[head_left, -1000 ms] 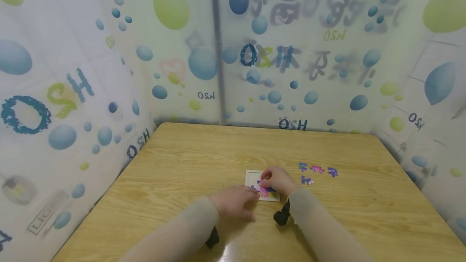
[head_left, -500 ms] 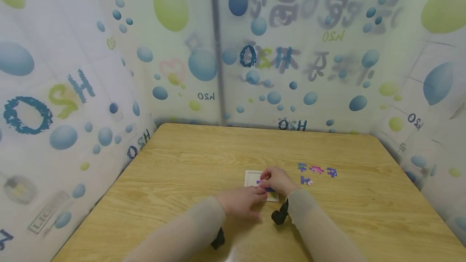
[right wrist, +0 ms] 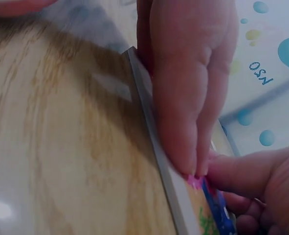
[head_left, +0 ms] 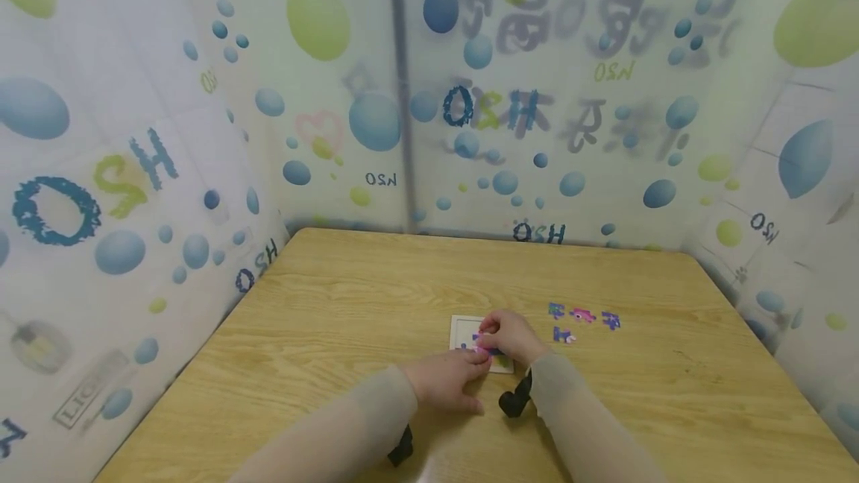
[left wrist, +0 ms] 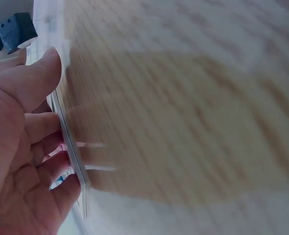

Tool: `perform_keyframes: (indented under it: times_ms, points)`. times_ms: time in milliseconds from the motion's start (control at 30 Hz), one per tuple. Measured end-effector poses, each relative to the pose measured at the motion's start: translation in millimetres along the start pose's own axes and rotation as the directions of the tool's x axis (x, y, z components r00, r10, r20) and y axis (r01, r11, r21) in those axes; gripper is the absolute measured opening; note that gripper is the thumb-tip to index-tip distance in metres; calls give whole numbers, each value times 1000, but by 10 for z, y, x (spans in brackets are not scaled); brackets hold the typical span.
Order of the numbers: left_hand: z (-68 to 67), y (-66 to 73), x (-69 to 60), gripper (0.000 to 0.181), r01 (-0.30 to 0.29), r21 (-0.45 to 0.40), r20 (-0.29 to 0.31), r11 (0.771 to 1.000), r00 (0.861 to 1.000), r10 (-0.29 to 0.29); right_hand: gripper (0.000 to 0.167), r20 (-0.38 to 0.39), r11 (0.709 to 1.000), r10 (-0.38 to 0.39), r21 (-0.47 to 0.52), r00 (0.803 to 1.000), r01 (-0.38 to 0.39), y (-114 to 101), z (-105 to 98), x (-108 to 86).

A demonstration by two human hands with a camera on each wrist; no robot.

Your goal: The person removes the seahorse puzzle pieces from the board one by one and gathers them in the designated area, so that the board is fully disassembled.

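A small white puzzle tray [head_left: 455,328] lies on the table, with pink, blue and green pieces in its near part. My left hand [head_left: 446,379] rests its extended fingertips over the tray's near side; in the right wrist view these fingers [right wrist: 181,98] press on a pink piece [right wrist: 195,182]. My right hand [head_left: 513,335] pinches a blue puzzle piece [right wrist: 217,208] over the tray, thumb and curled fingers around it. The left wrist view shows my left hand [left wrist: 22,147] with its fingers over the tray edge [left wrist: 71,142], thumb apart.
Several loose puzzle pieces lie right of the tray, among them a pink one [head_left: 582,315] and a blue one with white [head_left: 564,335]. The wooden table [head_left: 335,297] meets patterned curtains behind and at both sides. Each wrist carries a black device.
My left hand has shifted right along the tray's near side, closer to my right hand. My right hand stays pinched over the middle of the tray with little movement.
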State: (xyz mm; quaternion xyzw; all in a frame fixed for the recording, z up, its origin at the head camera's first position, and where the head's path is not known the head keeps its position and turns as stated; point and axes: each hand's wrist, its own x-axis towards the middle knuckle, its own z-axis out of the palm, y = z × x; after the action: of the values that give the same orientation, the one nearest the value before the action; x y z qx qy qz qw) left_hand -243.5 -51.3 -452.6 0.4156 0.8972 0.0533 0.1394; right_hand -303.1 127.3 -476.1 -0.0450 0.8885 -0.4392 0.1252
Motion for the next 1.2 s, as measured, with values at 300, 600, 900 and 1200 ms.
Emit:
perform_keyframes:
  times_ms: [300,600,900,1200]
  points:
    - [12,6,-3,74,3,2,-1,1000,1000,-3,20,24,998,5,56,1000,-6,25,-9,35]
    - [1,6,-12,73,4,5,-15,1000,1000,-4,24,43,997,12,80,999,-16,-5,-17,42]
    - [3,13,-16,73,7,10,-23,1000,1000,-6,24,47,1000,9,17,999,-10,-35,-17,40]
    - [20,11,-6,74,11,11,-13,1000,1000,-10,23,51,1000,10,-8,999,-10,-75,-15,12]
